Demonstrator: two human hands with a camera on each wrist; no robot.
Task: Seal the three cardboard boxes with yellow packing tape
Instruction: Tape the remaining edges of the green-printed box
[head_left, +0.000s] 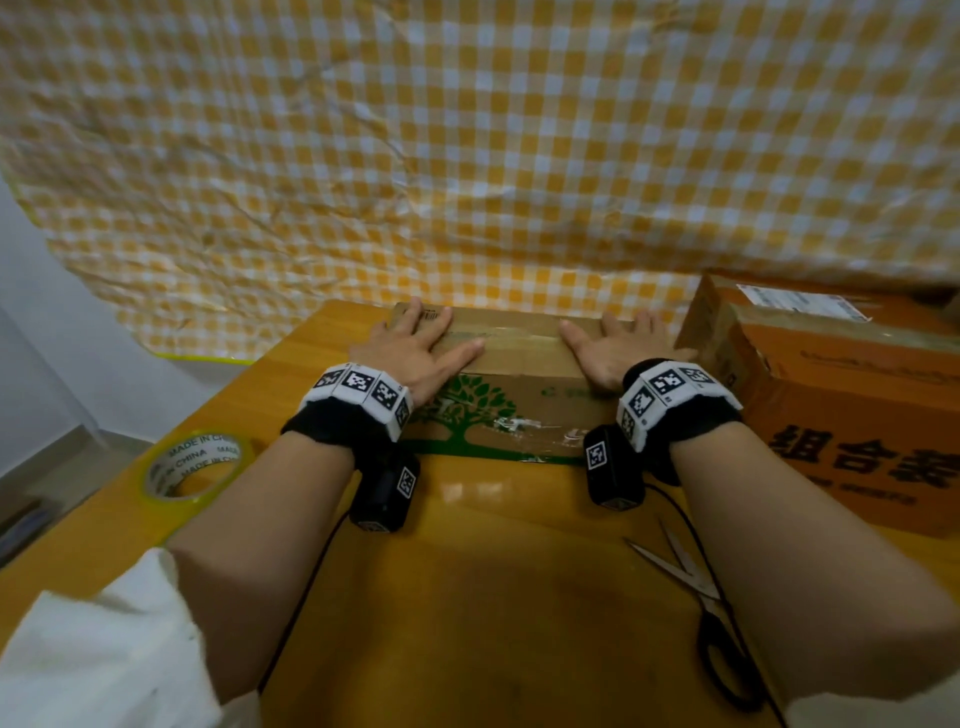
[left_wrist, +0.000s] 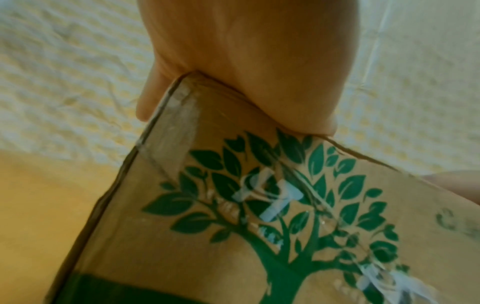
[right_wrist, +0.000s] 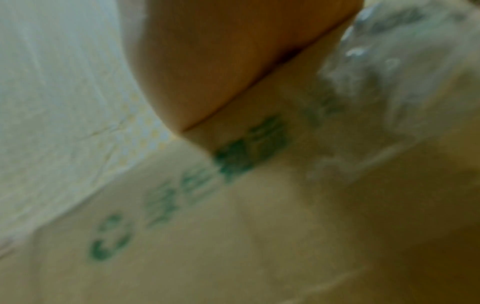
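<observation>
A brown cardboard box with a green tree print (head_left: 519, 410) (left_wrist: 246, 216) (right_wrist: 233, 205) stands at the middle of the wooden table. A strip of tape (head_left: 519, 336) runs along its top seam. My left hand (head_left: 421, 345) lies flat on the left part of the box top, fingers straight and spread. My right hand (head_left: 618, 345) presses flat on the right part. Both wrist views show only the heel of each palm on the box's near edge. A roll of yellow packing tape (head_left: 195, 467) lies on the table at the left, apart from both hands.
A larger orange-brown box (head_left: 857, 415) with black characters and a white label stands at the right, close to my right hand. Scissors (head_left: 696, 597) lie on the table (head_left: 493, 597) near my right forearm. A yellow checked cloth (head_left: 467, 156) hangs behind.
</observation>
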